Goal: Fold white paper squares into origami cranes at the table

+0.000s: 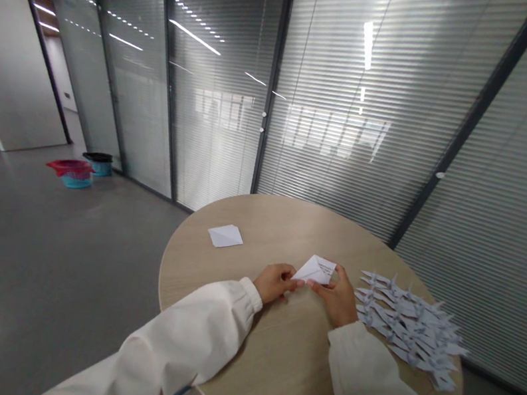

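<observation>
Between my hands, just above the round table, is a folded white sheet of paper (308,270) with a few printed lines near its right side. My left hand (275,282) pinches its lower left corner. My right hand (338,298) grips the right side, thumb on the near edge and fingers at the far corner. Left of my hands lies a small flat stack of white paper (225,236). On the right, close to my right hand, sit many folded paper cranes (409,320) crowded together in rows.
The round wooden table (261,214) stands against a glass partition with blinds (329,168). On the floor at the left are a bin with a red liner (73,174) and a bin with a black liner (101,165). A white door (17,68) stands beyond them.
</observation>
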`<state>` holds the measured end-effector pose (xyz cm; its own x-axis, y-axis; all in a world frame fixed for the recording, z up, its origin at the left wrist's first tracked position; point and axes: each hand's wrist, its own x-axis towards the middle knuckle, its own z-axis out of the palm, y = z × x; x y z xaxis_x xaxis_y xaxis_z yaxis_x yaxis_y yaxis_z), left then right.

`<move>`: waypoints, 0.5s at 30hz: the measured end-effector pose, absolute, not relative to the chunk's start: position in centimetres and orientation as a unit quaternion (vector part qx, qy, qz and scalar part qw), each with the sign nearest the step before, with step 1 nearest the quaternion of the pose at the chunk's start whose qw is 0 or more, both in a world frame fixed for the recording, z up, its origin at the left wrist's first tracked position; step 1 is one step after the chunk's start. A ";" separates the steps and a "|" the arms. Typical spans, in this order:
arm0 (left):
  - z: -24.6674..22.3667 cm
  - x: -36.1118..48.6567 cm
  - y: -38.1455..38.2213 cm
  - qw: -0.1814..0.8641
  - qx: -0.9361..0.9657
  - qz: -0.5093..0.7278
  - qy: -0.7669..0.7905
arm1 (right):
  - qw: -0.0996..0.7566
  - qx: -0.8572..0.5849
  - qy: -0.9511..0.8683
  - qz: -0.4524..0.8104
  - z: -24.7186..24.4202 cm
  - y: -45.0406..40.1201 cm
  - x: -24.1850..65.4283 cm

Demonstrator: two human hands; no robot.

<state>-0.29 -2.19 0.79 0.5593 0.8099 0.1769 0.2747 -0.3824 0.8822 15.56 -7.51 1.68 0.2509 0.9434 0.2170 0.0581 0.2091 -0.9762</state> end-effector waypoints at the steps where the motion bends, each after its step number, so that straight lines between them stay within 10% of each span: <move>1: 0.8 -0.3 -2.2 0.433 0.773 0.307 0.348 | 0.599 -0.511 -0.494 0.369 1.8 -7.6 15.5; 15: 0.0 -0.3 -1.5 0.483 0.743 0.331 0.324 | 0.587 -0.530 -0.490 0.366 1.7 -7.7 15.9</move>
